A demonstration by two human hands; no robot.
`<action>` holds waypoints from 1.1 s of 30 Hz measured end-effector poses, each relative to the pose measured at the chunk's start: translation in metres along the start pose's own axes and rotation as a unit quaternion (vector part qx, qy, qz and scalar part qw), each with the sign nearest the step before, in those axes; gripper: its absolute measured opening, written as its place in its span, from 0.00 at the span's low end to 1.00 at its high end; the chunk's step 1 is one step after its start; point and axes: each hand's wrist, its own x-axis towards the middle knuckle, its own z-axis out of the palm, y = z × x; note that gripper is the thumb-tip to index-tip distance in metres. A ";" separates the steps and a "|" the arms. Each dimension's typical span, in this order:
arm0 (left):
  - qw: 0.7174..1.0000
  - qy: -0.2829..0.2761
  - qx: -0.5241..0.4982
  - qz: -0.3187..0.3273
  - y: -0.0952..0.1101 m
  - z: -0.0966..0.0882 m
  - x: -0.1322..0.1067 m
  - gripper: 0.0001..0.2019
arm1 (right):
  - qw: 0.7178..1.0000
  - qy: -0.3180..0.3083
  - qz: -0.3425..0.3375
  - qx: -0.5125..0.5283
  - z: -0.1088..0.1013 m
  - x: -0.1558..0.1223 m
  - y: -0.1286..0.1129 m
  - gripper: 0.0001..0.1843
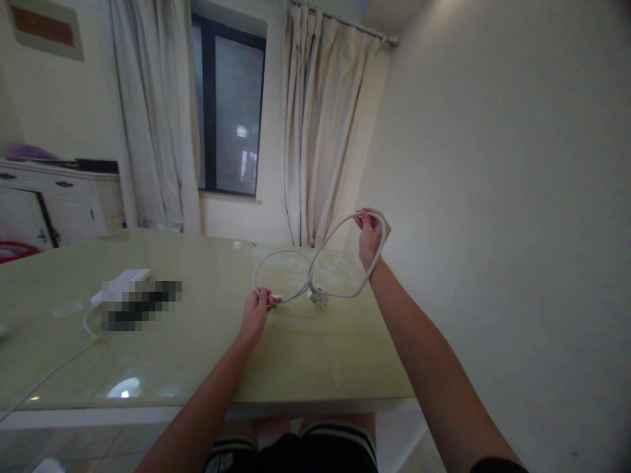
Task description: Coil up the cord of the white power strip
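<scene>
A white cable is looped into a figure-eight shape above the pale green table. My left hand is closed on the cable's left loop, low near the tabletop. Raised higher at the right, my right hand grips the top of the right loop. The cable's white plug hangs at the crossing, resting on or just above the table.
A white power strip with a thin cord lies at the table's left, beside a blurred dark object. A white cabinet stands at the far left. Curtains flank a dark window. A bare wall rises on the right.
</scene>
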 end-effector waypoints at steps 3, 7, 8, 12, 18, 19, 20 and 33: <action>1.000 -0.017 0.019 0.013 -0.002 0.001 0.000 0.23 | 0.997 -0.032 -0.056 -0.031 0.006 0.024 -0.012 0.12; 0.998 -0.018 -0.033 -0.044 -0.001 0.000 -0.002 0.19 | 0.988 -0.071 -0.096 -0.101 0.013 0.035 -0.029 0.12; 0.996 -0.027 -0.058 -0.068 0.001 -0.001 -0.003 0.18 | 0.982 -0.095 -0.105 -0.126 0.016 0.035 -0.034 0.12; 0.980 -0.063 -0.117 -0.146 0.008 0.000 -0.009 0.11 | 0.956 -0.176 -0.153 -0.178 0.035 0.028 -0.053 0.10; 0.949 -0.140 -0.188 -0.211 0.016 0.002 -0.017 0.07 | 0.955 -0.226 -0.138 -0.130 0.075 0.021 -0.064 0.13; 0.941 -0.155 -0.203 -0.221 0.017 0.001 -0.017 0.07 | 0.958 -0.227 -0.124 -0.123 0.081 0.021 -0.063 0.14; 0.935 -0.166 -0.217 -0.226 0.017 0.000 -0.018 0.06 | 0.961 -0.228 -0.107 -0.116 0.087 0.021 -0.063 0.14; 0.905 -0.210 -0.319 -0.186 0.017 -0.002 -0.013 0.05 | 0.988 -0.090 0.121 -0.012 0.141 0.033 -0.056 0.06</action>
